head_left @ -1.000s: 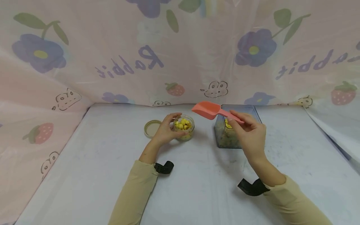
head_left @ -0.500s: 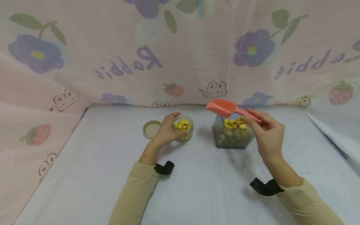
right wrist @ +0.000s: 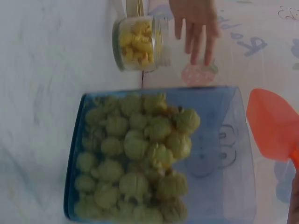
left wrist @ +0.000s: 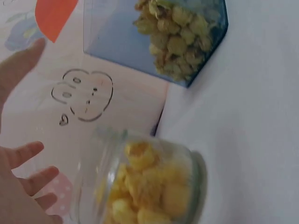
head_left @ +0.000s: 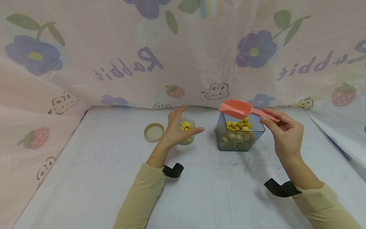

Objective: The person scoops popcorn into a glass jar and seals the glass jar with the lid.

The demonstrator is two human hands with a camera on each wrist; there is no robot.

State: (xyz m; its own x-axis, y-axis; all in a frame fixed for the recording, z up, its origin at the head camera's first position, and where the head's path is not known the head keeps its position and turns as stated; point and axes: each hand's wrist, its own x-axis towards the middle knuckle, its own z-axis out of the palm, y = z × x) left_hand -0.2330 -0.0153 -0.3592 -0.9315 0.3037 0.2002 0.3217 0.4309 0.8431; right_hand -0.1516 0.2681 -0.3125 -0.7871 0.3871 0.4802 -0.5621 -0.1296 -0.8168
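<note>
My right hand (head_left: 288, 135) pinches the handle of a coral-red scoop (head_left: 235, 109), held in the air over the back of a clear bluish square container (head_left: 220, 140). Popcorn (head_left: 240, 125) fills the lower part of that container. To the left, a small glass jar (head_left: 190, 140) holds yellow popcorn (left wrist: 145, 186). My left hand (head_left: 175, 128), fingers spread and thumb out, is above the jar and hides part of it in the head view. Both wrist views show a gap between the left fingers and the jar's mouth.
A round lid (head_left: 153, 132) lies on the white table (head_left: 200, 190) left of the jar. Behind the table hangs a pink printed curtain (head_left: 183, 57), close to the container's back. Each wrist carries a black camera mount (head_left: 283, 189).
My left hand has let go of the jar, opened and lifted above it. The right hand has carried the scoop to the right, from between jar and container to over the container's back.
</note>
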